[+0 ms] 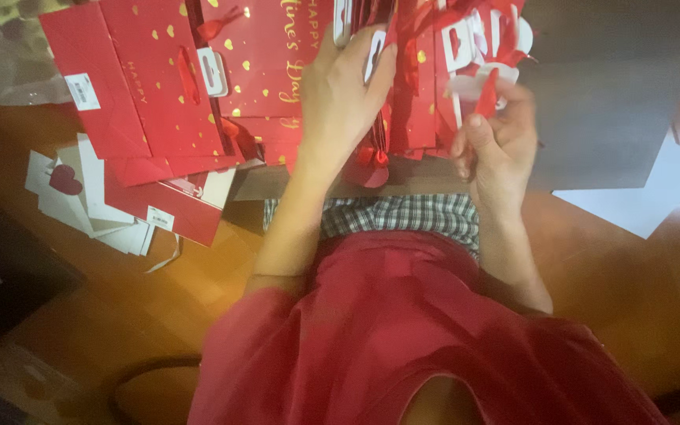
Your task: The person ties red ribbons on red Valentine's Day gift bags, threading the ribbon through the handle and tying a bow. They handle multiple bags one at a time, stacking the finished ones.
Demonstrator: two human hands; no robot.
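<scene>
My left hand [344,90] rests on a pile of red gift bags [265,59] with gold hearts, its fingers gripping the top edge of one bag beside a white hang tag [374,55]. My right hand [497,142] pinches a white tag with a red heart and ribbon [485,83] at the right side of the pile. More flat red bags [131,86] with red ribbon handles lie spread to the left. My red shirt and checked shorts fill the lower middle.
Small white cards with a red heart [64,179] are stacked at left on the wooden floor [182,291]. A grey sheet [607,102] and white paper [643,193] lie at right. Clear plastic wrap [1,55] sits top left.
</scene>
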